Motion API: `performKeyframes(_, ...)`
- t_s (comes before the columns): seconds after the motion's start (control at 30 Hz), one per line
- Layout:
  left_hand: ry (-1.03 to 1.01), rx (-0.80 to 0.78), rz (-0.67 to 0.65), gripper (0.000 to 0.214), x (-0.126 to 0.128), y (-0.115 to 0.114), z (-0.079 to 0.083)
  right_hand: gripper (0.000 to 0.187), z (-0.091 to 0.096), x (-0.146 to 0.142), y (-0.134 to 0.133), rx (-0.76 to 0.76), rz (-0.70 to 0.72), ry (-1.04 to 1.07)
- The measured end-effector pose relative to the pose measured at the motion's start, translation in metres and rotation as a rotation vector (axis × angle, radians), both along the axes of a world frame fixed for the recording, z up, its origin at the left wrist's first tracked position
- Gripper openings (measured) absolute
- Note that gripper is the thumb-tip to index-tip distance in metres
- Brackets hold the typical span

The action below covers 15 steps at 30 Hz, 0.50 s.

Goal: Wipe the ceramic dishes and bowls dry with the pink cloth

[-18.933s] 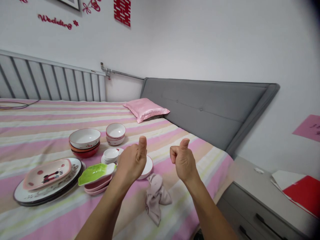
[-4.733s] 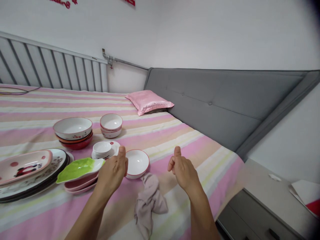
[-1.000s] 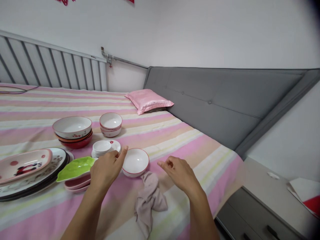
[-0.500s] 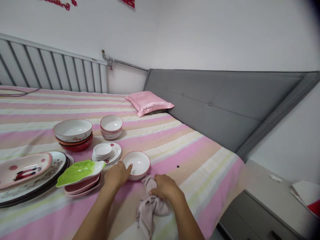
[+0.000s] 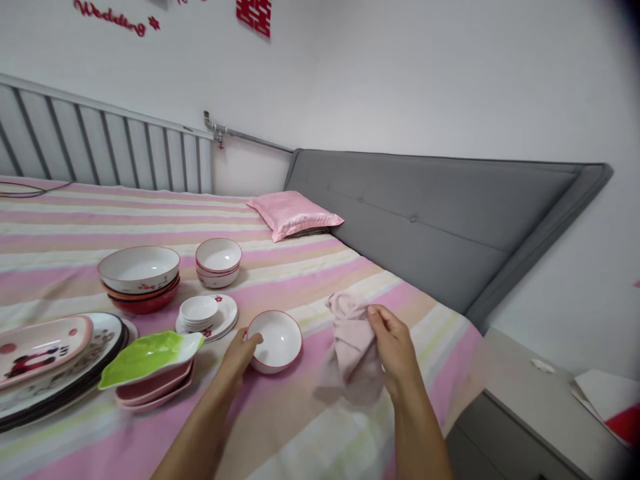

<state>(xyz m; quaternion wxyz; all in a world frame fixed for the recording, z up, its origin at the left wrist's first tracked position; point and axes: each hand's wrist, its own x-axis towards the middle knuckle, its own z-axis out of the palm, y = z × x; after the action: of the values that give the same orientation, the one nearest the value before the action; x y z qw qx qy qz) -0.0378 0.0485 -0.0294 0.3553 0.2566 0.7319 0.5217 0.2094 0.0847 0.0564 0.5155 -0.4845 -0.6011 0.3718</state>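
**Desk:** Fgd first. What are the hands doing?

**Photog:** R hand [image 5: 395,347] is clenched on the top of a pinkish-grey cloth [image 5: 353,350], held clear of the striped bedspread [image 5: 300,427]. The cloth hangs w/ its long axis roughly vertical, loose end down, just right of the bowl. L hand [image 5: 239,355] has its fingertips against the near-left rim of a red-rimmed white bowl [image 5: 276,339], which sits mouth up on the bed. Can't tell if the hand grips the rim or only touches it.

**Desk:** Room around them?

**Photog:** There's bare bedspread in front and to the right, as far as the bed's right edge. A grey nightstand [image 5: 520,400] stands beyond that edge. The left is crowded. A green leaf dish [image 5: 150,348] on pink dishes lies just beside the L wrist, w/ a saucer stack [image 5: 199,311] behind it. An oval pink dish [image 5: 35,337] on big plates is cut by the frame edge. Farther back are a big bowl stack [image 5: 139,270] and a small bowl stack [image 5: 219,257].

**Desk:** Any writing?

**Photog:** On the bkgd wall there's red "Wedding" lettering [image 5: 110,13], plus a red paper-cut character [image 5: 253,15] cropped at the top. A pink pillow [image 5: 295,213] lies by the grey headboard [image 5: 425,220].
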Motion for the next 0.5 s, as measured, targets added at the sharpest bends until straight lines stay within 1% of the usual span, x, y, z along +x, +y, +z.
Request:
performKeyframes(0.07,-0.084,0.026,0.003,0.029,0.007,0.001,0.001,0.04,0.002,0.001,-0.001,0.016,-0.146,0.115)
performKeyframes(0.13,-0.151,0.05,-0.001,0.034,0.014,0.001,0.001,0.04,0.002,0.0,0.0,0.033,-0.273,0.141)
performKeyframes(0.17,-0.181,0.061,-0.003,0.037,0.017,0.002,0.001,0.04,0.001,0.0,0.0,0.032,-0.312,0.126)
performKeyframes(0.27,-0.245,0.079,0.0,0.046,0.025,0.002,0.001,0.041,-0.003,-0.001,0.002,0.021,-0.347,0.03)
performKeyframes(0.33,-0.278,0.087,0.007,0.049,0.027,0.002,0.0,0.043,-0.006,-0.001,0.003,0.023,-0.361,-0.034)
performKeyframes(0.4,-0.309,0.089,0.018,0.046,0.027,0.002,-0.002,0.045,-0.009,0.0,0.004,0.034,-0.388,-0.086)
performKeyframes(0.5,-0.358,0.086,0.056,0.036,0.023,0.003,-0.007,0.048,-0.015,0.001,0.009,0.047,-0.4,-0.129)
